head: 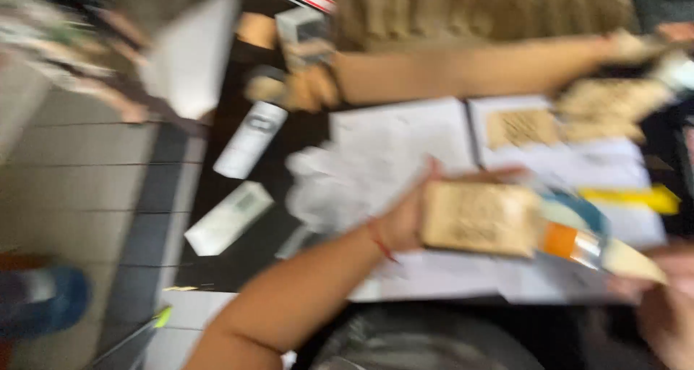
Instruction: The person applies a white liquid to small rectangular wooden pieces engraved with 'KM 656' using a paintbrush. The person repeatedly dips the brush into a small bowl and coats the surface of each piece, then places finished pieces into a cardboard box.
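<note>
Tan wooden block (481, 218) sits in our left hand (405, 222), fingers wrapped round it, above white papers (390, 153) on dark worktop (238, 254). Our right hand (669, 305) at four o'clock pinches cream-tipped tool with orange band (585, 245), its tip touching block. Risk, we judge: blur suggests fast motion; tool may skid off block. We count two white remotes (249, 140) at ten o'clock, one co-worker's arm (463, 73) at twelve.
</note>
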